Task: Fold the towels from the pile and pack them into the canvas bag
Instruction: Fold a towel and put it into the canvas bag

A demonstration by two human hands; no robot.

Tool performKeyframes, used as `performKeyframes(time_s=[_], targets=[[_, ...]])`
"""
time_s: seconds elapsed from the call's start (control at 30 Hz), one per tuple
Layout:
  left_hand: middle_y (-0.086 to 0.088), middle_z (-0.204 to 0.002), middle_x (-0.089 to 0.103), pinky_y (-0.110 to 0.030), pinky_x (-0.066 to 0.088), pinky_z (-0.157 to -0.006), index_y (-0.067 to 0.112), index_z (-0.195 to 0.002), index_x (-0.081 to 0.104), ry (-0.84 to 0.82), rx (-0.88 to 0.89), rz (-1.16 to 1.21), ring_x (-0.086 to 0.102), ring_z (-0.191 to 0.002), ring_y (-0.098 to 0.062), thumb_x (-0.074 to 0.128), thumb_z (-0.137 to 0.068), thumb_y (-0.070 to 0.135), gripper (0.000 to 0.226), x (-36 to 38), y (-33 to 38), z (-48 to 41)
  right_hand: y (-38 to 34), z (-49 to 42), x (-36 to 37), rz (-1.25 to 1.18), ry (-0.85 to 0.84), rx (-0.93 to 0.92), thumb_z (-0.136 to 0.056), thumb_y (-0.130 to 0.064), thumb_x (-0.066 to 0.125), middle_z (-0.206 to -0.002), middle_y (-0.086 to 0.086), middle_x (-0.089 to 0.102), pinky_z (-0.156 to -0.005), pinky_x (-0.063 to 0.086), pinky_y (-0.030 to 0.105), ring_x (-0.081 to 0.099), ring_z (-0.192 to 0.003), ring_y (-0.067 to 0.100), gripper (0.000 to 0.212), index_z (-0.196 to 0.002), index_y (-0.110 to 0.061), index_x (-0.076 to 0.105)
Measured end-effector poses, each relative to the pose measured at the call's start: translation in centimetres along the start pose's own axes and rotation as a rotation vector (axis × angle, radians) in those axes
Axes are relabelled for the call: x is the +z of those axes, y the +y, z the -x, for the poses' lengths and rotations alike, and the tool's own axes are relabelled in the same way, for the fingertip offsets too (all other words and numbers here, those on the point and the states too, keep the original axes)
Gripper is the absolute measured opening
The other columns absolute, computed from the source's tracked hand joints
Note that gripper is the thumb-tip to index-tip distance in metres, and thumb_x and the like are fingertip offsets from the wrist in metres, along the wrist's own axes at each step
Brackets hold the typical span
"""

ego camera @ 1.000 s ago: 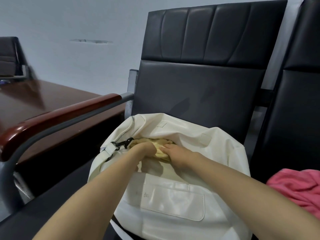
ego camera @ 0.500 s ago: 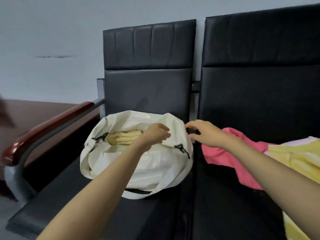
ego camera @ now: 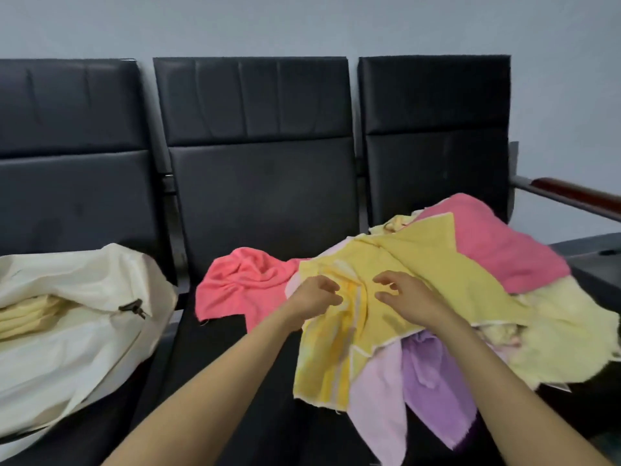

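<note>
The yellow towel [ego camera: 420, 274] lies unfolded on top of the pile [ego camera: 470, 297], which spreads over the middle and right seats of the black bench [ego camera: 215, 371]. Both arms reach over this towel. The left grip [ego camera: 314, 297] sits with fingers curled against a striped fold of it, and I cannot tell whether it pinches the cloth. The right grip [ego camera: 408, 299] is just beside it, fingers spread, loosely curved and holding nothing. Under the yellow towel lie a lilac towel [ego camera: 433, 375] and a pale pink towel [ego camera: 379, 398] at the near edge, a coral towel [ego camera: 248, 287] on the left, a deeper pink towel [ego camera: 497, 250] at the far right and a pale yellow towel [ego camera: 564, 341] on the right. The canvas bag [ego camera: 84, 331] rests open on the left seat, apart from the pile, with folded pale towels [ego camera: 30, 317] inside. A wooden armrest [ego camera: 578, 193] ends the bench's 3 seats on the right, below a grey wall [ego camera: 302, 25].
</note>
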State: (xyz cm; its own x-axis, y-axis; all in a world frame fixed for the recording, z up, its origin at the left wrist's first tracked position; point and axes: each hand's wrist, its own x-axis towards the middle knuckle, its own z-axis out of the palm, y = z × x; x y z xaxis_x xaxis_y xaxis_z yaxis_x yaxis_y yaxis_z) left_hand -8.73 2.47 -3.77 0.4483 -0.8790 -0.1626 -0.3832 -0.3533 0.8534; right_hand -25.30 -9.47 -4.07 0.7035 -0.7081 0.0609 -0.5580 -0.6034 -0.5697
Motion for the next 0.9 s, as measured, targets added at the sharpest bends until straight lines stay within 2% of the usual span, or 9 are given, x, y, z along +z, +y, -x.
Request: performKeyframes(time_s=[0.1, 0.2, 0.27, 0.33, 0.5, 0.67, 0.77, 0.83, 0.9], targets=[[-0.004, -0.126, 0.053, -0.027, 0.047, -0.085, 0.01, -0.129, 0.054, -0.016, -0.012, -0.078, 0.054, -0.105, -0.018, 0.067, -0.087, 0.018, 0.045, 3.4, -0.7, -1.9, 3.2, -0.6, 0.7, 0.104, 0.05, 0.054, -0.089, -0.022, 0.067, -0.133, 0.009, 0.049, -0.1, 0.031, 0.023, 0.043, -0.128, 0.026, 0.046, -0.132, -0.016, 0.054], [-0.004, -0.124, 0.05, -0.027, 0.045, -0.083, 0.013, -0.123, 0.053, -0.085, -0.029, -0.305, 0.052, -0.103, -0.018, 0.076, -0.079, 0.029, 0.052, 6.5, -2.1, -3.1, 4.6, -1.1, 1.2, 0.22, -0.053, 0.075, -0.087, -0.028, 0.067, -0.139, 0.01, 0.039, -0.109, 0.022, 0.025, 0.029, -0.135, 0.029, 0.054, -0.137, -0.016, 0.048], [-0.004, -0.117, 0.048, -0.026, 0.038, -0.074, 0.014, -0.104, 0.051, 0.018, 0.0, -0.443, 0.048, -0.095, -0.019, 0.079, -0.074, 0.034, 0.046, 8.0, -3.2, -3.6, 4.7, -1.2, 1.5, 0.251, -0.079, 0.062, -0.089, -0.031, 0.063, -0.14, 0.008, 0.037, -0.109, 0.021, 0.027, 0.027, -0.134, 0.029, 0.052, -0.137, -0.017, 0.048], [-0.004, -0.108, 0.041, -0.026, 0.034, -0.071, 0.014, -0.095, 0.044, 0.139, -0.029, -0.346, 0.045, -0.089, -0.019, 0.078, -0.077, 0.028, 0.041, 8.2, -4.0, -4.0, 4.6, -1.3, 1.9, 0.273, -0.078, 0.025, -0.091, -0.032, 0.061, -0.141, 0.008, 0.037, -0.107, 0.025, 0.027, 0.029, -0.132, 0.028, 0.05, -0.137, -0.017, 0.047], [-0.01, -0.102, 0.056, -0.027, 0.042, -0.077, 0.007, -0.091, 0.064, 0.178, -0.003, -0.365, 0.055, -0.093, -0.023, 0.063, -0.09, 0.018, 0.011, 7.0, -5.2, -4.1, 4.4, -0.9, 3.3, 0.424, -0.139, 0.007, -0.091, -0.032, 0.057, -0.149, 0.011, 0.026, -0.112, 0.023, 0.035, 0.018, -0.14, 0.028, 0.055, -0.141, -0.019, 0.039], [0.001, -0.077, 0.05, -0.027, 0.035, -0.056, 0.014, -0.086, 0.048, 0.414, -0.07, 0.317, 0.046, -0.073, -0.016, 0.047, -0.098, 0.018, 0.014, 4.5, -3.3, -1.8, 3.1, -0.7, 3.6, 0.336, -0.228, -0.068, -0.083, -0.035, 0.064, -0.158, 0.001, 0.007, -0.116, 0.002, 0.052, -0.008, -0.147, 0.023, 0.076, -0.148, -0.032, 0.025], [-0.005, -0.076, 0.049, -0.029, 0.041, -0.059, 0.016, -0.076, 0.047, 0.421, -0.109, 0.651, 0.049, -0.071, -0.019, 0.042, -0.098, 0.015, 0.023, 1.5, -2.5, 0.3, 1.5, 0.1, 4.8, 0.318, -0.286, -0.16, -0.079, -0.045, 0.069, -0.158, -0.004, 0.004, -0.116, -0.002, 0.056, -0.01, -0.148, 0.021, 0.097, -0.153, -0.036, 0.008], [-0.009, -0.075, 0.057, -0.032, 0.049, -0.064, 0.013, -0.076, 0.057, 0.393, -0.134, 0.861, 0.056, -0.071, -0.024, 0.045, -0.097, 0.013, 0.024, -0.7, -2.5, 2.0, 0.8, 0.2, 6.1, 0.423, -0.24, -0.176, -0.084, -0.041, 0.062, -0.156, 0.0, 0.013, -0.116, 0.009, 0.051, 0.001, -0.147, 0.023, 0.085, -0.153, -0.032, 0.012], [-0.007, -0.075, 0.063, -0.029, 0.054, -0.06, 0.011, -0.081, 0.062, 0.388, -0.148, 0.967, 0.062, -0.067, -0.022, 0.044, -0.098, 0.013, 0.025, -2.5, -3.0, 3.9, 0.4, -0.1, 6.8, 0.531, -0.067, -0.193, -0.089, -0.025, 0.052, -0.147, 0.002, 0.031, -0.107, 0.025, 0.038, 0.022, -0.138, 0.024, 0.058, -0.144, -0.026, 0.034]])
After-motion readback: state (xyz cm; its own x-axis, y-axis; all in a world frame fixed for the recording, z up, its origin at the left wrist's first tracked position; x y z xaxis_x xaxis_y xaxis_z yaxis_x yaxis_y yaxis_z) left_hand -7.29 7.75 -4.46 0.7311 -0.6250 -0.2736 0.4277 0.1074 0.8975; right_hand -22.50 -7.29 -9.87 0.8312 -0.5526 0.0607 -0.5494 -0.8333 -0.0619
